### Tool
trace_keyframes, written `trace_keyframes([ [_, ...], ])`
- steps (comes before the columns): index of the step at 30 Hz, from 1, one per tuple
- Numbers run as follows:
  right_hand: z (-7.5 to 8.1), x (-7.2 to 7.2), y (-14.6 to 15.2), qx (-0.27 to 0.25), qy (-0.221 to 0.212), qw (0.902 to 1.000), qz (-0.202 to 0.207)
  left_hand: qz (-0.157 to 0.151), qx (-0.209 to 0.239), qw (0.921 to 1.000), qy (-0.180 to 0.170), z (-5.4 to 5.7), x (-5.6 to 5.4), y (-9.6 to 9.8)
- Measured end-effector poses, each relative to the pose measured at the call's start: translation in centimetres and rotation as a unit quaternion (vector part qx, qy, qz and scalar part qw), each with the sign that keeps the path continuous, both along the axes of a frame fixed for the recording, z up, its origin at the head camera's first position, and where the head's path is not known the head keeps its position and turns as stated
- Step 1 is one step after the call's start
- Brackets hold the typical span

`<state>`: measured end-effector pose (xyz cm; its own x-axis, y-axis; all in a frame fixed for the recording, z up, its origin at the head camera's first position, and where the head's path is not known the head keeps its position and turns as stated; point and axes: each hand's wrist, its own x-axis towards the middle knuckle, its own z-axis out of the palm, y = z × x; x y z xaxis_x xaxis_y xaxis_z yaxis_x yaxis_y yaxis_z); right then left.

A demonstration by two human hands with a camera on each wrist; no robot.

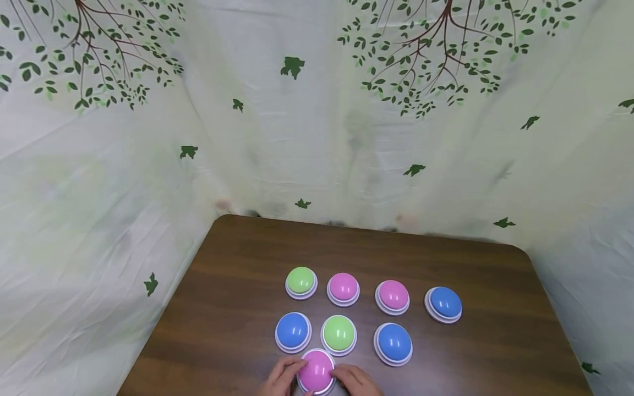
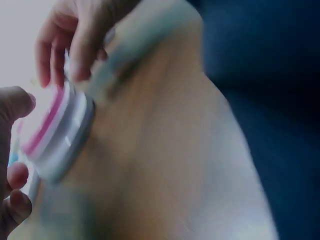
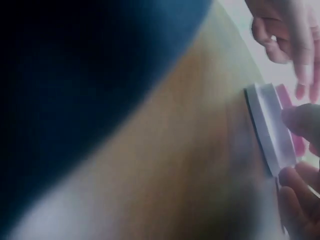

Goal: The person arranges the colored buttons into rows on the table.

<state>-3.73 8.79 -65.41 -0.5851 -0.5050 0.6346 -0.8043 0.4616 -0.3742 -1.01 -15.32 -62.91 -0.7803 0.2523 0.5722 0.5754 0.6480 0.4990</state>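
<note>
A pink dome push button (image 1: 317, 372) on a white round base is at the near edge of the head view, between both hands. My left hand (image 1: 283, 377) holds its left side, fingertips on the dome and thumb at the front. From the right, my right hand (image 1: 358, 380) holds the opposite edge with bent fingers. In the left wrist view, the pink button (image 2: 57, 127) shows its white base side-on, with the left thumb (image 2: 17, 102) beside the dome. The right wrist view has the right thumb (image 3: 300, 120) against the same button (image 3: 272, 130).
Just beyond stand a green button (image 1: 339, 333), a blue button (image 1: 293, 331) and another blue button (image 1: 394, 343). A back row has a green button (image 1: 300, 281), two pink buttons (image 1: 343, 287) and a blue button (image 1: 446, 303). Leaf-printed cloth (image 1: 307, 137) surrounds the brown table (image 1: 475, 363).
</note>
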Motion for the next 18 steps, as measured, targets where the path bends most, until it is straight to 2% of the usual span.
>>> trace_keyframes([
  [2,0.0,-0.2,-0.2,0.003,-0.010,0.9999,0.000,0.046,-0.011,0.9989,-0.008,-0.8,0.6,-0.6],
  [5,0.2,-0.3,-0.4,0.010,-0.039,0.9992,-0.009,0.064,0.006,0.9978,-0.019,-2.0,1.1,-0.9],
  [7,0.5,-0.2,-0.6,0.019,-0.066,0.9973,-0.028,0.052,0.023,0.9982,-0.021,-2.6,0.9,-0.9],
  [10,0.6,0.1,-1.0,0.023,-0.092,0.9940,-0.054,0.019,0.049,0.9976,-0.045,-2.9,0.4,-0.7],
  [14,0.6,0.5,-1.4,0.015,-0.106,0.9911,-0.080,-0.004,0.069,0.9944,-0.080,-2.6,0.2,-0.3],
  [18,0.6,0.6,-1.4,0.008,-0.119,0.9891,-0.085,-0.013,0.077,0.9925,-0.094,-2.5,0.1,-0.2],
])
